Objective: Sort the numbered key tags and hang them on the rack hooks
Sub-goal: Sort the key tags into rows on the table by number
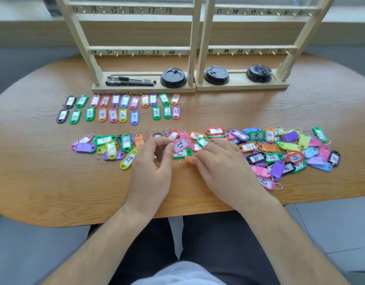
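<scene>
On my left, small plastic key tags in many colours are lying in two neat rows on the brown wooden table, with numbers going up from left to right. Behind them the pale wooden rack with little gold hooks is standing upright. My left hand is pinching a pink plastic key tag marked 12 between thumb and fingers, lifting it just over the messy pile. My right hand is touching a small orange key tag with its fingertips; I cannot tell if it is gripping it. More mixed tags are lying heaped on my right.
</scene>
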